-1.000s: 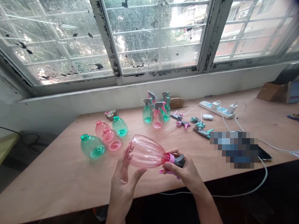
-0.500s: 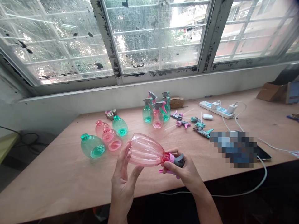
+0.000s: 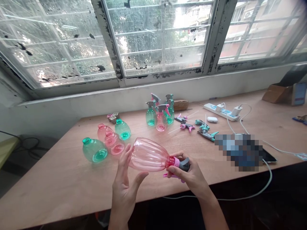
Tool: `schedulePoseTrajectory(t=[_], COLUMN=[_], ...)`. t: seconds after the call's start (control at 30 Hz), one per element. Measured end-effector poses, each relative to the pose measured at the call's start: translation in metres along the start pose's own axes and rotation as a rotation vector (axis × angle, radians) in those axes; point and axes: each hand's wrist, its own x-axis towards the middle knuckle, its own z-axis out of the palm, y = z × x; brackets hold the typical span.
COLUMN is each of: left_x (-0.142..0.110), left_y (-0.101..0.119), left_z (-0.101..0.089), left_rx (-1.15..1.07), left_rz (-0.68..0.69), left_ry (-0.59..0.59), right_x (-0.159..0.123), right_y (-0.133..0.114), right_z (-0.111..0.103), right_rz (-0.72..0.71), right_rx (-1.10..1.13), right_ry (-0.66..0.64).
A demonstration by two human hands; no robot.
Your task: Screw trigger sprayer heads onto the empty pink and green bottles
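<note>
Over the table's front part, a clear pink spray bottle (image 3: 148, 155) lies sideways in the air, its base to the left. My right hand (image 3: 184, 172) is closed around its neck, at the pink collar and grey-and-pink spray head (image 3: 183, 164). By the bottle's base is my left hand (image 3: 127, 180), thumb and fingers apart; the fingertips are close against the base, and whether they touch cannot be made out. Left of it stand or lean capless bottles, among them a green bottle (image 3: 94, 150) and a pink bottle (image 3: 114, 142).
Several assembled spray bottles (image 3: 161, 119) stand near the wall. Loose spray heads (image 3: 187, 127) with tubes lie to their right. Beyond are a power strip (image 3: 222, 111) with chargers, a white earbud case (image 3: 212, 119), a blurred-out device (image 3: 240, 151), cables and a cardboard box (image 3: 274, 93).
My left thumb and fingers have loosened from the bottle's base, and the hand has shifted slightly left. The right hand keeps its grip at the neck; the bottle has turned a little.
</note>
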Motion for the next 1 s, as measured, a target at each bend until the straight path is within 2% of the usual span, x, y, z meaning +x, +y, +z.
schedulePoseTrajectory(t=[0.17, 0.37, 0.5, 0.63, 0.73, 0.83, 1.0], left_x=[-0.003, 0.001, -0.001, 0.0, 0.002, 0.003, 0.002], left_y=[-0.001, -0.006, -0.005, -0.011, -0.014, -0.013, -0.016], left_z=[-0.002, 0.004, -0.001, -0.005, -0.001, 0.002, -0.005], left_rx=[-0.026, -0.019, 0.05, 0.072, -0.002, 0.029, 0.184], left_rz=[-0.036, -0.042, 0.001, -0.007, -0.057, -0.062, 0.009], left_ry=[-0.062, 0.005, -0.079, -0.161, -0.09, -0.029, -0.127], right_x=[0.0, 0.0, 0.0, -0.001, -0.001, 0.0, 0.001], right_y=[-0.001, -0.001, -0.002, -0.004, -0.004, -0.002, -0.001], right_z=[-0.001, 0.0, -0.003, -0.004, -0.002, 0.0, -0.002], right_rz=[-0.041, -0.036, -0.005, -0.037, -0.063, -0.046, -0.029], right_rx=[-0.002, -0.006, 0.026, 0.005, -0.026, -0.024, 0.015], right_ry=[0.002, 0.007, 0.031, 0.021, -0.009, 0.039, 0.102])
